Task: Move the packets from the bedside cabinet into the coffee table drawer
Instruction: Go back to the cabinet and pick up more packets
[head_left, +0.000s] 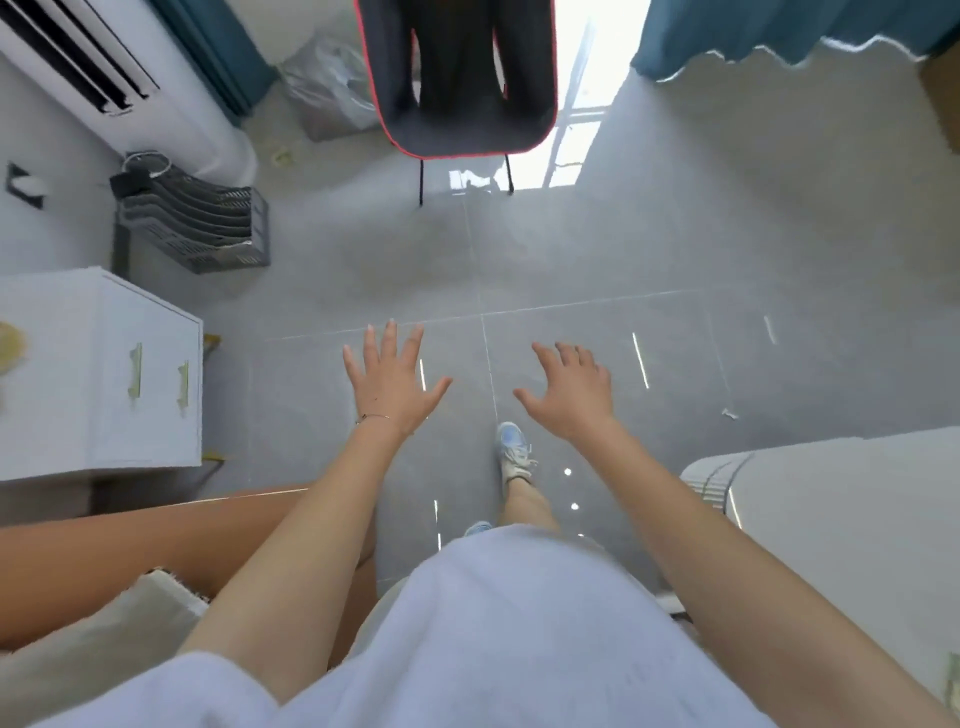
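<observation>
My left hand (392, 376) and my right hand (571, 389) are stretched out in front of me over the grey tiled floor, both with fingers spread and holding nothing. A white bedside cabinet (104, 374) with two pale handles on its drawer fronts stands at the left, about an arm's width from my left hand. A yellowish object (8, 345) lies on its top at the frame's left edge, cut off and blurred. No packet can be made out clearly. A white rounded piece of furniture (831, 519) sits at the right, below my right arm.
A dark chair (457, 88) with red trim stands straight ahead by the bright window. A grey file rack (197, 223) and a white standing air conditioner (130, 88) are at the far left. An orange-brown surface (104, 551) with a cushion lies at the lower left. Teal curtains hang at the back.
</observation>
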